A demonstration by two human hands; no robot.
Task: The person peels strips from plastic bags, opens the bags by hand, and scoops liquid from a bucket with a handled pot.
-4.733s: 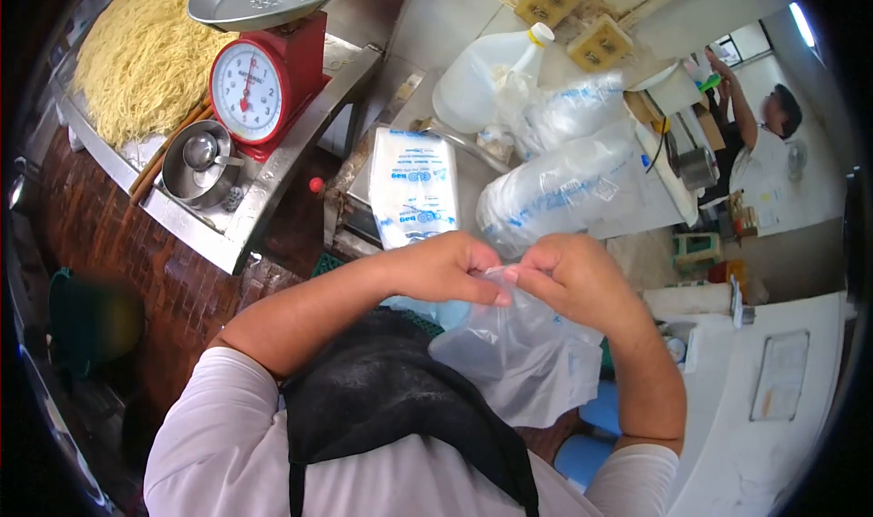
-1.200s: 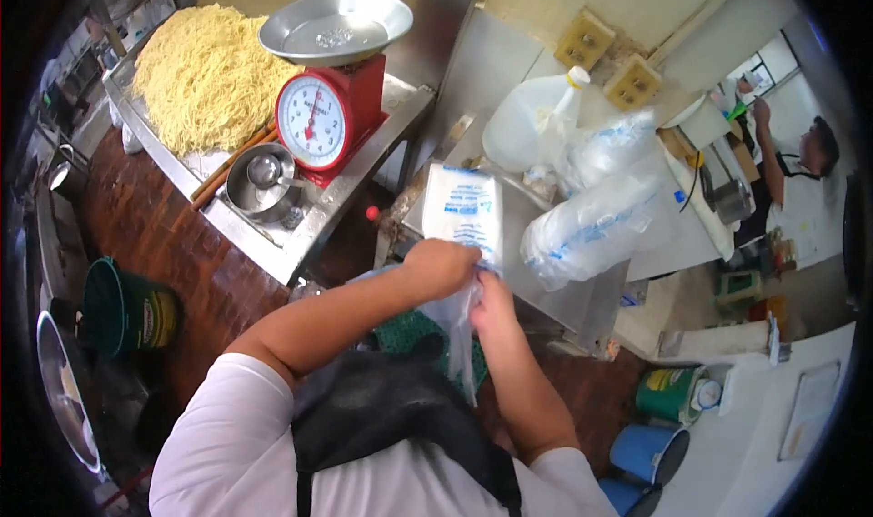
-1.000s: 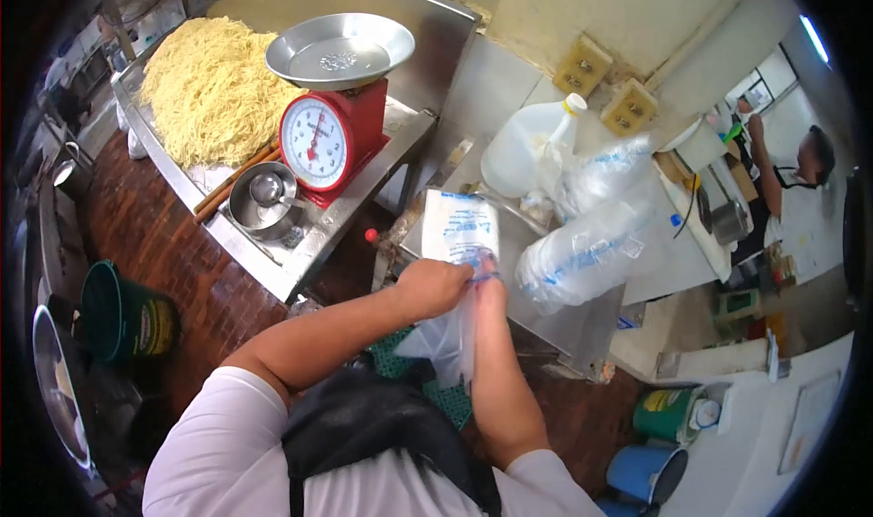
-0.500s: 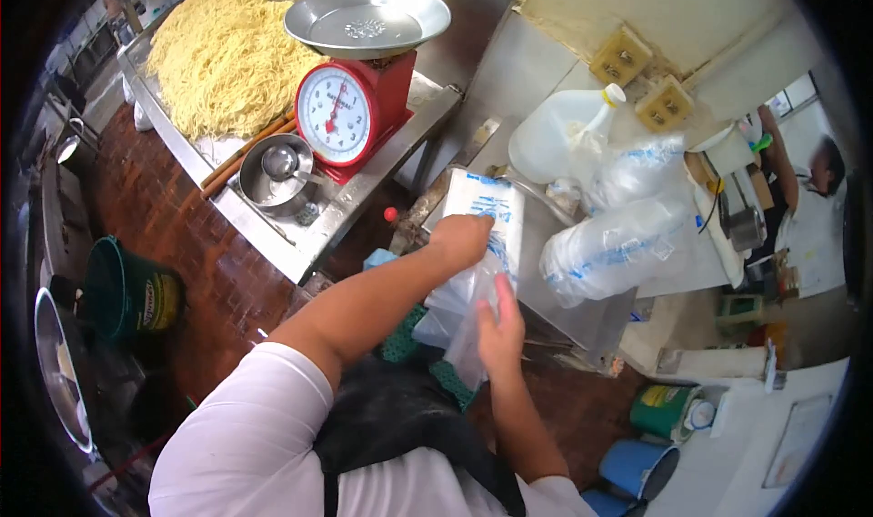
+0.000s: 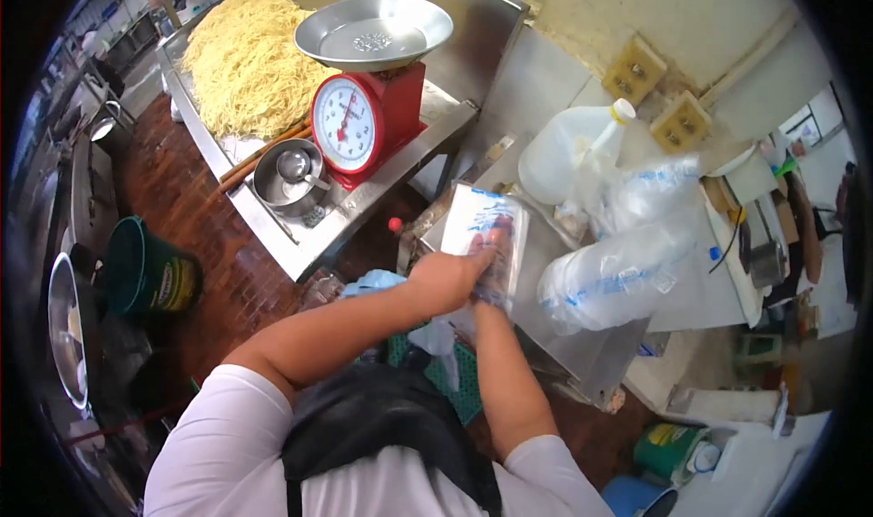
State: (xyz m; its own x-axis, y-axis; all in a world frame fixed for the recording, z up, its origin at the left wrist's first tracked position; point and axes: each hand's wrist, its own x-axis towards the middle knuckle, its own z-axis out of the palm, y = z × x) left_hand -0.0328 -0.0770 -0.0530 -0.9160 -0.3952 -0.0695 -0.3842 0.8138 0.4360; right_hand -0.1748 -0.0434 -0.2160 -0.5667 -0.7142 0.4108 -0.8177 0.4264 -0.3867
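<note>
A stack of clear plastic bags with blue print (image 5: 459,229) lies on the metal table just ahead of me. My left hand (image 5: 447,278) is closed, apparently gripping the edge of a clear bag beside my right wrist. My right hand (image 5: 494,249) reaches up over the stack, and its fingers show blurrily through clear printed plastic, looking stretched out. It seems to be inside a bag, though the bag's mouth is hidden by my left hand.
A red dial scale (image 5: 377,121) with a metal pan stands on the left table, near piled yellow noodles (image 5: 250,67) and a metal bowl (image 5: 273,194). Wrapped plastic packs (image 5: 609,276) and a translucent jug (image 5: 555,158) are at the right. A green bucket (image 5: 136,267) stands on the floor.
My right hand has moved from beside the hanging clear bag up under printed plastic over the stack. My left hand has come down next to my right wrist.
</note>
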